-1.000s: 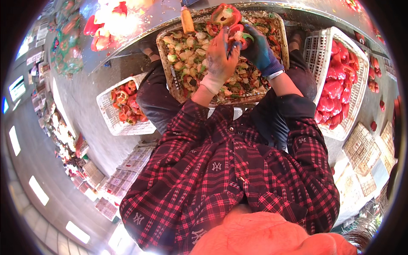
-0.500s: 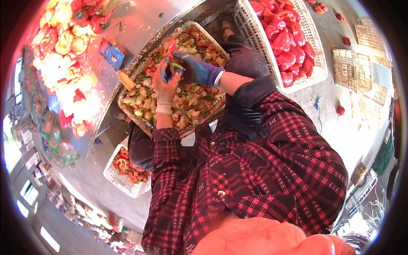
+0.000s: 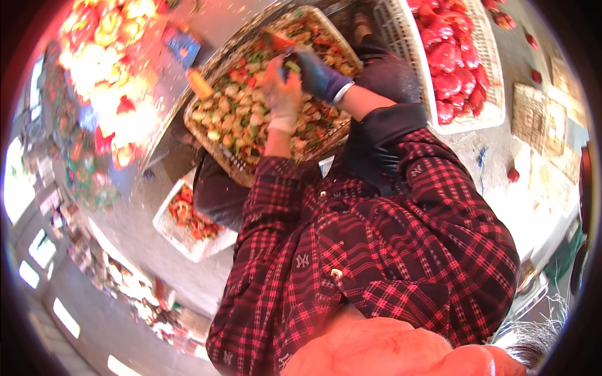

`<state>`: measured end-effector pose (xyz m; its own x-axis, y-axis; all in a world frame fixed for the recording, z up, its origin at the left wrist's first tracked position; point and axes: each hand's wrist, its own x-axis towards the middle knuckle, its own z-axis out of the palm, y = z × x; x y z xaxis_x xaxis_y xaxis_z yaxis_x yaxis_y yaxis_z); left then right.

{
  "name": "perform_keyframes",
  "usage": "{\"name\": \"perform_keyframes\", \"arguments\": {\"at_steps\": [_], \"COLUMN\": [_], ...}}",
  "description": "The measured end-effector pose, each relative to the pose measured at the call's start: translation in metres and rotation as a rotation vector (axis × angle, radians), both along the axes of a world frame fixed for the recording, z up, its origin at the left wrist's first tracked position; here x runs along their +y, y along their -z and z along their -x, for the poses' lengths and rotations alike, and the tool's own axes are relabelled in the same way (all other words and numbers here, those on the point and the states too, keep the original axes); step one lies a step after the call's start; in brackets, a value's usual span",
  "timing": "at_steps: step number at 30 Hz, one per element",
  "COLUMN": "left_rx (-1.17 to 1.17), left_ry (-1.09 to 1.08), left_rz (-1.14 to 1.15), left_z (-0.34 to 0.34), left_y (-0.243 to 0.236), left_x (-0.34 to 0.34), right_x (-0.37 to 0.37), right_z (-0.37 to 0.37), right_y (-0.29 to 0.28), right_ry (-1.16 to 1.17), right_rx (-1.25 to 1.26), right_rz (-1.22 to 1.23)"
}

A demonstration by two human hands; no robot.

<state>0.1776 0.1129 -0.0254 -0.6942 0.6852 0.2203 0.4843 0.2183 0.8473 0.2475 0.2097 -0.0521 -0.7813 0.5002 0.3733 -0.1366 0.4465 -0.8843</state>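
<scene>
Over a tray of pepper trimmings (image 3: 232, 119), both my gloved hands meet around a red bell pepper (image 3: 278, 40). My right hand (image 3: 318, 74), in a blue glove, is closed on the pepper and hides much of it. Close against it, my left hand (image 3: 282, 94), in a pale stained glove, has its fingers curled at the pepper's near side; they are smeared by motion. A green bit (image 3: 292, 66), perhaps the stem end, shows between the hands. By the tray's left corner lies a broad knife with a blue blade (image 3: 182, 46) and yellow handle (image 3: 199, 84).
Bright, overexposed peppers (image 3: 106, 31) pile on the metal table (image 3: 216, 19) at far left. A white crate (image 3: 495, 103) of red peppers stands at right. A smaller white bin (image 3: 188, 249) with red pieces sits lower left. Woven baskets (image 3: 530, 113) and loose peppers lie farther right.
The whole view has shifted, so tray and crates appear farther right and higher. My hands stay together over the tray; the red pepper now juts out more sideways beyond my fingers.
</scene>
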Motion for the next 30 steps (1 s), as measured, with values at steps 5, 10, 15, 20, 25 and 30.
{"name": "perform_keyframes", "arguments": {"at_steps": [5,10,15,20,25,30], "left_rx": [-0.253,-1.273,-0.18,0.641,0.804,0.462], "left_ry": [-0.04,0.056,-0.062,0.245,0.411,0.023], "left_rz": [0.052,-0.703,0.017,0.2,0.336,0.241], "left_z": [0.001,0.056,0.077,0.065,0.06,0.051], "left_y": [-0.009,0.005,-0.015,-0.049,-0.032,-0.005], "left_x": [0.011,-0.01,-0.072,-0.055,-0.025,-0.008], "right_x": [-0.001,0.002,0.014,-0.003,-0.01,-0.006], "right_z": [0.007,0.007,0.015,0.008,0.006,0.009], "right_y": [0.002,-0.024,0.037,-0.006,-0.022,-0.007], "right_ry": [-0.049,0.1,0.018,-0.281,-0.174,-0.16], "right_rx": [0.246,0.167,0.049,0.11,-0.081,-0.046], "right_rz": [0.958,-0.232,0.88,1.524,1.347,1.376]}}
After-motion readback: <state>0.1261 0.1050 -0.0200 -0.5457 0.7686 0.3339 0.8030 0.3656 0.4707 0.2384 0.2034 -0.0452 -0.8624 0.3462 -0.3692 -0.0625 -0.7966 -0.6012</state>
